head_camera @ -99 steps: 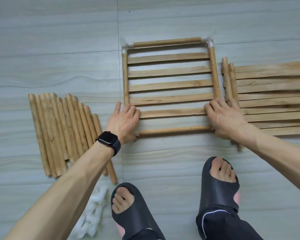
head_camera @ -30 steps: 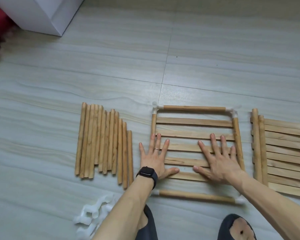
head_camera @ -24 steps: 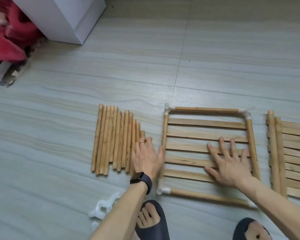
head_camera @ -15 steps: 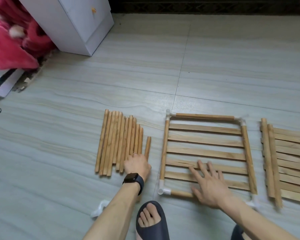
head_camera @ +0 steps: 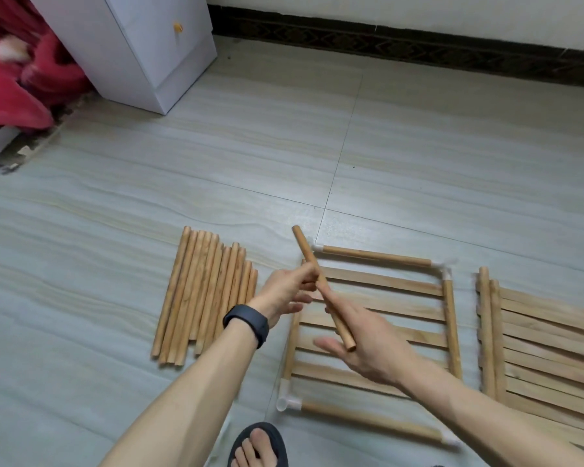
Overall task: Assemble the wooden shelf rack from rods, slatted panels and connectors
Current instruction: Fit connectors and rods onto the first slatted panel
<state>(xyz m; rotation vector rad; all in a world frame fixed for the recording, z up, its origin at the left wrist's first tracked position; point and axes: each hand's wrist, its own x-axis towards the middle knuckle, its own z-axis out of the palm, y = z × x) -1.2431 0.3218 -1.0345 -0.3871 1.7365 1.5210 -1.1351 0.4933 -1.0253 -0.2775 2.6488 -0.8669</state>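
Observation:
My left hand (head_camera: 285, 293) grips a wooden rod (head_camera: 305, 254) near its middle and holds it slanted above the floor. My right hand (head_camera: 368, 345) lies open under the rod's near end, fingers spread, and the end touches its palm. Below both hands lies the assembled shelf frame (head_camera: 449, 332): a slatted panel bordered by rods, with white connectors (head_camera: 285, 401) at its corners. A row of several loose rods (head_camera: 203, 294) lies on the floor to the left. More slatted panels (head_camera: 550, 348) with two rods on them are stacked at the right.
A white cabinet (head_camera: 132, 45) stands at the back left beside red fabric (head_camera: 17, 85). The wall's dark skirting (head_camera: 418, 52) runs along the back. My sandalled foot (head_camera: 258, 446) is at the bottom edge, near the frame's front left corner.
My left hand went to the rod pile, picked up one rod and lifted it over the frame. My right hand left the slats and came under the rod's end. The view tilted up.

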